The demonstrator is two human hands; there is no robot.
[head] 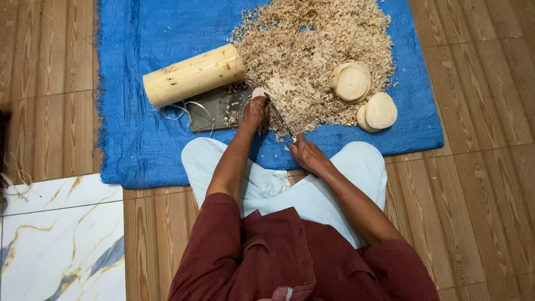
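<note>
I sit cross-legged at the edge of a blue tarp [139,145]. My left hand [255,113] grips a small pale piece of wood [258,92] and holds it down on a grey flat board [214,110]. My right hand [307,156] is closed on the handle of a knife [281,121], whose thin blade slants up towards the pale piece. A big heap of light shavings [312,53] lies just beyond both hands.
A thick pale cylinder of trunk [192,75] lies on the tarp at the left of the heap. Two round cut discs [351,82] [380,111] rest at the heap's right edge. Wood-pattern floor surrounds the tarp; white marbled tiles [61,245] are at lower left.
</note>
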